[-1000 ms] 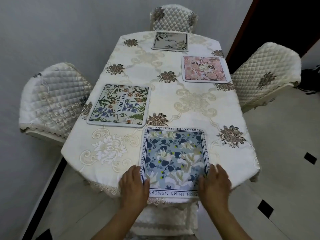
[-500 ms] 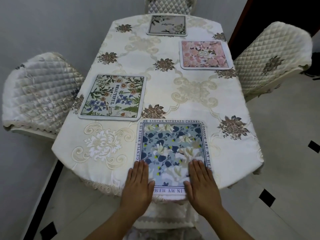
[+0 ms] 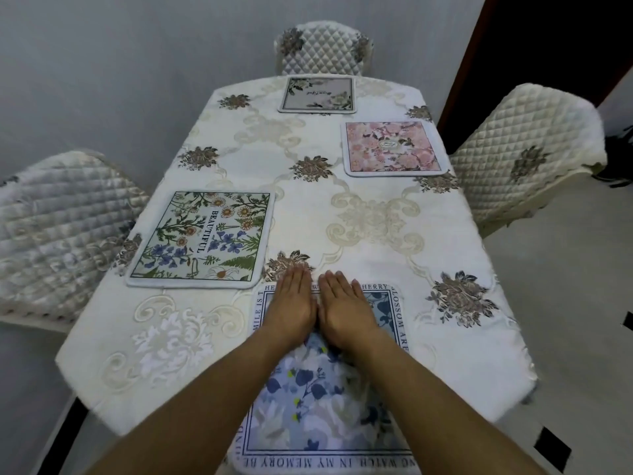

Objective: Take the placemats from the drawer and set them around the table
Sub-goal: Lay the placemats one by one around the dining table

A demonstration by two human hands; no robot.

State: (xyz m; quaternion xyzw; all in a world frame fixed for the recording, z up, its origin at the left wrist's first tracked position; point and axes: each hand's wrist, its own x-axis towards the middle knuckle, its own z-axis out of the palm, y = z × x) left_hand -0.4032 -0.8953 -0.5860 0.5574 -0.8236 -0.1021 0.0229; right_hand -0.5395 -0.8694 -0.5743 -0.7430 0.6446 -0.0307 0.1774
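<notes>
On the table, draped in a cream cloth with brown flower motifs, four square placemats are laid out. Nearest the camera lies the blue mat: pale blue ground, dark blue leaves, white blossoms, a white border printed with dark capital lettering, corners rounded. It is seen lying flat, its near edge at the table's near edge.

Both hands are pressed flat on the far part of this mat, palms down, fingers straight and together, nothing gripped. Left hand and right hand are set side by side, touching along their inner edges; the fingertips reach just past the mat's far edge onto the cloth.

Other mats noted:
- Green mat, left side, botanical print with orange and blue flowers and the word BEAUTIFUL; its near right corner is just beside the blue mat's far left corner.
- Pink mat, right side, rose blossoms, small oval label at centre.
- Grey mat, far end, grey ground with white flowers.

Quilted chairs are seen at the left, far and right sides.
</notes>
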